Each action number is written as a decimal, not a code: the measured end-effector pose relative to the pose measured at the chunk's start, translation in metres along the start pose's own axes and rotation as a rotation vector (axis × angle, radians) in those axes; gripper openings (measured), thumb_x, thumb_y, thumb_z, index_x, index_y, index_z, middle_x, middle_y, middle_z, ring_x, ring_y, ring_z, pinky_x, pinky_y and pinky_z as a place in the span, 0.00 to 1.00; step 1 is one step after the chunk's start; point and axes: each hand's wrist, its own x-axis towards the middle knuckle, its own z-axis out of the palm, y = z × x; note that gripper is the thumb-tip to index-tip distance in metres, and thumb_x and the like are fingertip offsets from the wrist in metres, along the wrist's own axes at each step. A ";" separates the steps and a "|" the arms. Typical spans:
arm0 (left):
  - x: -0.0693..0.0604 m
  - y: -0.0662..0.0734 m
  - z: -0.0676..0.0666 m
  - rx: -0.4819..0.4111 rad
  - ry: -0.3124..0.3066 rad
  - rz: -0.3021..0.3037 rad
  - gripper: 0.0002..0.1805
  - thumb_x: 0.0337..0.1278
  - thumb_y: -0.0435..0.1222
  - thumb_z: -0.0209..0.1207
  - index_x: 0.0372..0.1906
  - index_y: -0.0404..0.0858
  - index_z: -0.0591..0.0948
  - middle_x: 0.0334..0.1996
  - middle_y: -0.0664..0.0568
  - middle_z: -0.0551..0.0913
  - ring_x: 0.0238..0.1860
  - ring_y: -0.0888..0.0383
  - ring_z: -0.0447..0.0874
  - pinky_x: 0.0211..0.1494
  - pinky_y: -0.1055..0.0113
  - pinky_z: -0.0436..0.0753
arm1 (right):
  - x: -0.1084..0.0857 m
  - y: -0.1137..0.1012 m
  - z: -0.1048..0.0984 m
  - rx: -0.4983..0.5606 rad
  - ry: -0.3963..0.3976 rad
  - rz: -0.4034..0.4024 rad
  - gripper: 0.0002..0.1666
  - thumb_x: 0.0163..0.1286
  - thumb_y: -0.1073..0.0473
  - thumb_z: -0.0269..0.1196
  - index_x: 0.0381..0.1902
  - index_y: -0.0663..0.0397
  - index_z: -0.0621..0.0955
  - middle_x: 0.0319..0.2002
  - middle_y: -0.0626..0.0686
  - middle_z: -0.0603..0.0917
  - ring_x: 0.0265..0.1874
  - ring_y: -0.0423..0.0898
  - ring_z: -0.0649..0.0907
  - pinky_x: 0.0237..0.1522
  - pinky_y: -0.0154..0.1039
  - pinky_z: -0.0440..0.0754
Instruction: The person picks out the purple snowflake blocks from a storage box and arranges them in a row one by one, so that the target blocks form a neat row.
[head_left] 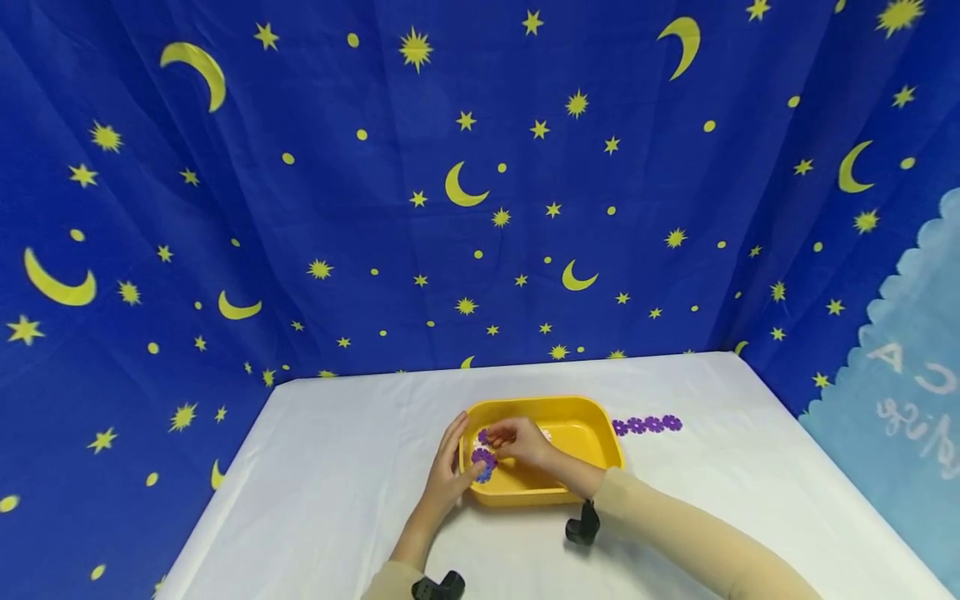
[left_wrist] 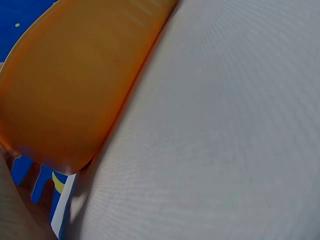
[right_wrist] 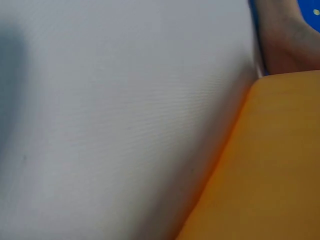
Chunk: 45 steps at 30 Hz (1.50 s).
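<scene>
The left hand (head_left: 447, 479) grips the left end of a yellow tray (head_left: 592, 454), fingers along the outside and thumb over the rim beside purple and blue flower-shaped pieces (head_left: 483, 465). In the left wrist view part of that hand (left_wrist: 25, 210) shows under the corner of the tray (left_wrist: 65, 90). Over the tray's left half, the right hand (head_left: 525, 443) has bent fingers, their tips beside a small purple piece (head_left: 483, 436); whether they pinch it cannot be told. The right wrist view shows the tray's wall (right_wrist: 270, 160) and part of the left hand (right_wrist: 287, 45).
Right of the tray, several purple flower pieces (head_left: 654, 424) lie in a row on the white tablecloth (head_left: 337, 467). A white piece (head_left: 546, 434) is inside the tray, behind the right hand. Blue cloth (head_left: 390, 208) with yellow moons and stars stands around the table.
</scene>
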 end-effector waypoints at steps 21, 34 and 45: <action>0.003 -0.033 0.003 -0.022 0.016 0.018 0.40 0.53 0.26 0.61 0.72 0.37 0.60 0.75 0.44 0.52 0.75 0.42 0.47 0.68 0.85 0.52 | -0.004 -0.002 0.006 -0.181 -0.153 -0.053 0.23 0.51 0.72 0.70 0.48 0.67 0.81 0.42 0.61 0.86 0.38 0.51 0.82 0.44 0.32 0.84; -0.001 0.008 -0.001 -0.017 -0.006 -0.008 0.37 0.55 0.25 0.58 0.70 0.28 0.59 0.74 0.34 0.52 0.74 0.36 0.47 0.67 0.86 0.53 | -0.003 -0.004 0.008 -0.229 -0.139 -0.087 0.20 0.51 0.71 0.70 0.44 0.67 0.82 0.39 0.59 0.86 0.37 0.48 0.83 0.42 0.30 0.84; 0.002 -0.034 0.002 -0.035 0.014 0.042 0.39 0.55 0.28 0.60 0.72 0.39 0.59 0.75 0.44 0.52 0.75 0.44 0.47 0.68 0.86 0.53 | -0.004 -0.003 0.008 -0.250 -0.247 -0.182 0.22 0.57 0.71 0.66 0.51 0.66 0.80 0.46 0.60 0.85 0.42 0.50 0.82 0.51 0.33 0.83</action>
